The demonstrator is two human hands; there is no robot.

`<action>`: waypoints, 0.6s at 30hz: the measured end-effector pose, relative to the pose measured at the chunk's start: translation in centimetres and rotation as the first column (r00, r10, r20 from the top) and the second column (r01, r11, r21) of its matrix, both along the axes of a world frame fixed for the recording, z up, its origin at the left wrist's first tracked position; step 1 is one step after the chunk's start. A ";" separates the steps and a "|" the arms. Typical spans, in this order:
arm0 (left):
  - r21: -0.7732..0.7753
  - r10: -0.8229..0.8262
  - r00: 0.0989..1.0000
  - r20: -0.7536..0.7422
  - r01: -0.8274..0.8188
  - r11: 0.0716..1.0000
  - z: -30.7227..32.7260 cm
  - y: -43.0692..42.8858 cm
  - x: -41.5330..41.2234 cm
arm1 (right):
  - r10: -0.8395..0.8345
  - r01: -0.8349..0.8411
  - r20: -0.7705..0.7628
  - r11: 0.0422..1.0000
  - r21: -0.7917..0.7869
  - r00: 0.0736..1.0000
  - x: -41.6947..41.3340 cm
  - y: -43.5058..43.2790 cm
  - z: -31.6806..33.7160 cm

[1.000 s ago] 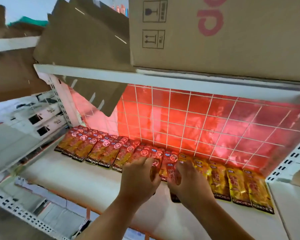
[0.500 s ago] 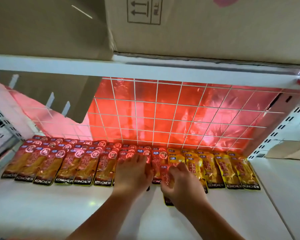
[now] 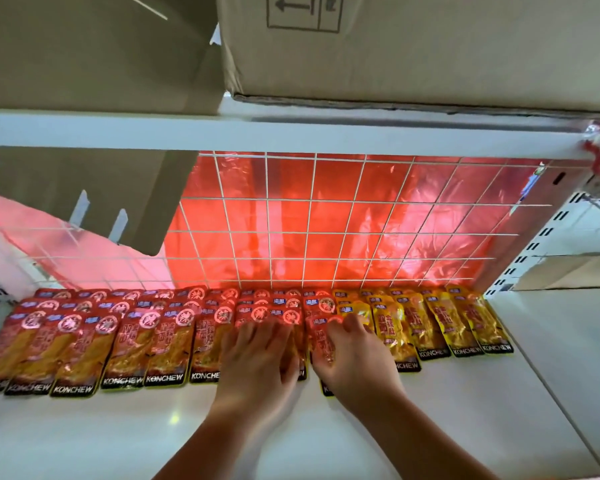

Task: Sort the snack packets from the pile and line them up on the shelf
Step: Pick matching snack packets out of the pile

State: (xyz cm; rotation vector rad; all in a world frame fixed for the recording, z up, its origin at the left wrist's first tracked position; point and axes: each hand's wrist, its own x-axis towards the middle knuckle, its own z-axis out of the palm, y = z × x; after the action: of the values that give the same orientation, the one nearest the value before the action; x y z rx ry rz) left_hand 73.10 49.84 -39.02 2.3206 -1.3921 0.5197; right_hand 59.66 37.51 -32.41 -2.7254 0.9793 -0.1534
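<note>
A row of overlapping red snack packets (image 3: 132, 344) lies along the back of the white shelf (image 3: 118, 434). To their right, a row of yellow packets (image 3: 444, 323) continues the line. My left hand (image 3: 257, 362) lies flat with straight fingers on the red packets near the middle. Beside it, my right hand (image 3: 354, 358) presses down on one red packet (image 3: 321, 337) at the seam between red and yellow. That packet's lower edge sticks out under my palm, a little in front of the row.
A white wire grid backed with red film (image 3: 326, 220) closes the back. The upper shelf edge (image 3: 257, 133) carries cardboard boxes (image 3: 430, 46). A cardboard flap (image 3: 94, 195) hangs down at the left. A slotted upright (image 3: 541, 237) stands at the right.
The view has come closer to the shelf and faces it more squarely. Both hands have pushed further into the row, and my right hand has flattened onto the red packet.
</note>
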 end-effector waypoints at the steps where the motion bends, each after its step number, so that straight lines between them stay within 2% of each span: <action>1: 0.013 0.004 1.000 -0.014 -0.004 1.000 0.0 0.0 0.0 | -0.009 0.009 -0.010 1.000 -0.010 1.000 0.4 0.1 0.0; 11: 0.107 0.013 0.995 -0.101 -0.002 0.994 0.4 -0.1 0.1 | -0.064 0.061 -0.040 0.995 -0.079 0.997 2.9 0.1 -1.3; 18: 0.126 0.006 0.994 -0.105 0.007 0.992 0.3 -0.1 0.2 | -0.062 0.060 -0.042 0.997 -0.057 0.997 3.2 0.0 -0.7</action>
State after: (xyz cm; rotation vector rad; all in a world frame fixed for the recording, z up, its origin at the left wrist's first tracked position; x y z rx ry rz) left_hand 73.33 49.70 -38.72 2.4087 -1.4126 0.3119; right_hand 62.82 37.55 -33.09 -2.7616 1.0864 -0.1348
